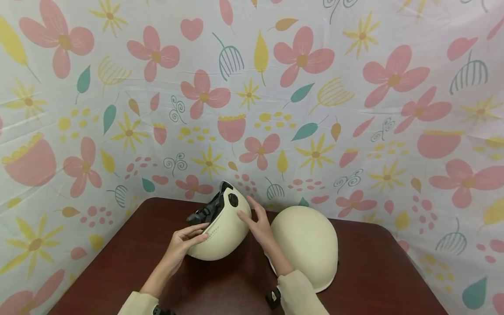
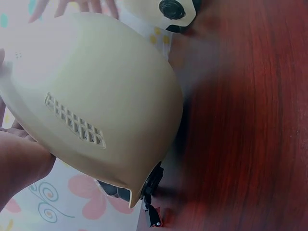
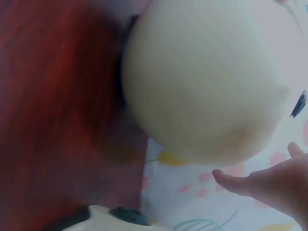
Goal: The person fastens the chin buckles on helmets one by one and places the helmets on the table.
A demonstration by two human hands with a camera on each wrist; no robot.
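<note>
Helmet tilted over the worktop!
I have the left hand, fingers clamped on it; right hand, fingers apart, close, contact unclear; second helmet nearby.

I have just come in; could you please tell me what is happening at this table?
A person's left hand grips a cream helmet by its edge, tilting it with the opening toward the left. The right hand is spread at the helmet's other side; whether it presses there is hard to tell. A second helmet sits to the right on the dark red table, not held by either hand.
</note>
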